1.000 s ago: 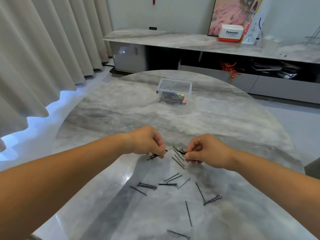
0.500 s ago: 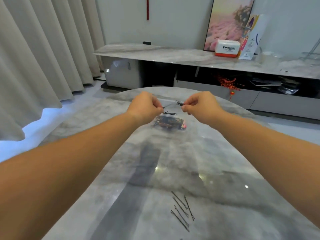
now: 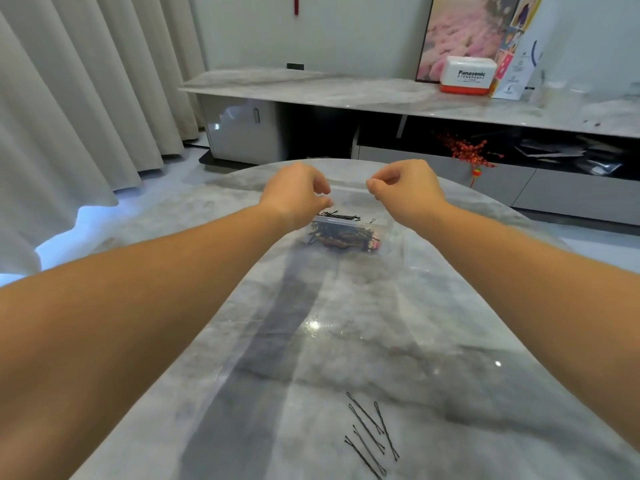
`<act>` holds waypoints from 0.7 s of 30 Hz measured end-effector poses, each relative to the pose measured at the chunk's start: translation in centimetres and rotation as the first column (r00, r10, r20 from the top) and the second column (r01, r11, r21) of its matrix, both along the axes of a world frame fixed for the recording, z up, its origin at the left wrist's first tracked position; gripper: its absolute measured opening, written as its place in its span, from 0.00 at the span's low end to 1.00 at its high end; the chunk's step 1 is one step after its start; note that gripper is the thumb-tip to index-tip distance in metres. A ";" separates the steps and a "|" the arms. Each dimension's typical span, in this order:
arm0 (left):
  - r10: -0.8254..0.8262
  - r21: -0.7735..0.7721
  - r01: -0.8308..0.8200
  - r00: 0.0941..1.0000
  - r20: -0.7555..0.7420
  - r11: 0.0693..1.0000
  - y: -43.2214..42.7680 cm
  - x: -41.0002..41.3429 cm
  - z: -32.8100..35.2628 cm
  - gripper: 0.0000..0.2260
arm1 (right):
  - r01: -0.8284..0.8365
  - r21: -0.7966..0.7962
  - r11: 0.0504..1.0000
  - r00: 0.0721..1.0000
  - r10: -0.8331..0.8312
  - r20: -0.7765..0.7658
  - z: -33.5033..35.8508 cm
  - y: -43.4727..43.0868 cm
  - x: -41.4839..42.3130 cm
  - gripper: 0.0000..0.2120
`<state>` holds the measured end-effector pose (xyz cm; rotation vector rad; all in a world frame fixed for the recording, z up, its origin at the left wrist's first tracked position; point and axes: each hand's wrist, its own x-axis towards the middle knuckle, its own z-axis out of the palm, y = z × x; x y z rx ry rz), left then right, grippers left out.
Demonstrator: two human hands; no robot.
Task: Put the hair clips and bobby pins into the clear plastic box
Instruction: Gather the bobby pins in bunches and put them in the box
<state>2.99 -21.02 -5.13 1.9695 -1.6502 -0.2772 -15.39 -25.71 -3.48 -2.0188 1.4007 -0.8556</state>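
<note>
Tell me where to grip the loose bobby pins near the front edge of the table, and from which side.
Judging by how they lie, come straight down from above. The bobby pins lie flat on the table, thin and close together, roughly parallel and running diagonally. A fingertip pinch across the middle of the bunch should gather several at once. Both the left hand and the right hand are over the box.

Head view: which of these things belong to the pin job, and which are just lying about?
Job:
clear plastic box, pins and clips inside
loose bobby pins on the near table
left hand and right hand over the box

Lying about:
Panasonic box
framed picture
red ornament
curtains
</note>
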 end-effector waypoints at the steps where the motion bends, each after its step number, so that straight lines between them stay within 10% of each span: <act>1: 0.000 -0.015 0.000 1.000 0.003 1.000 0.5 0.0 0.2 0.08 | 0.014 -0.014 1.000 1.000 -0.014 0.019 0.2 0.3 -0.5 0.08; 8: -0.091 0.026 0.090 0.994 0.053 0.996 7.8 -1.7 0.5 0.03 | -0.204 0.168 0.964 0.969 0.223 -0.104 -1.1 8.0 -5.3 0.08; 15: -0.462 0.384 0.409 0.885 0.053 0.828 18.4 -6.9 -2.4 0.12 | -0.367 0.371 0.853 0.684 0.517 -0.514 -3.9 18.8 -7.3 0.10; 21: -0.426 0.543 0.288 0.893 0.144 0.789 24.3 -6.1 -2.8 0.11 | -0.526 0.282 0.802 0.590 0.583 -0.559 -4.5 24.0 -7.3 0.12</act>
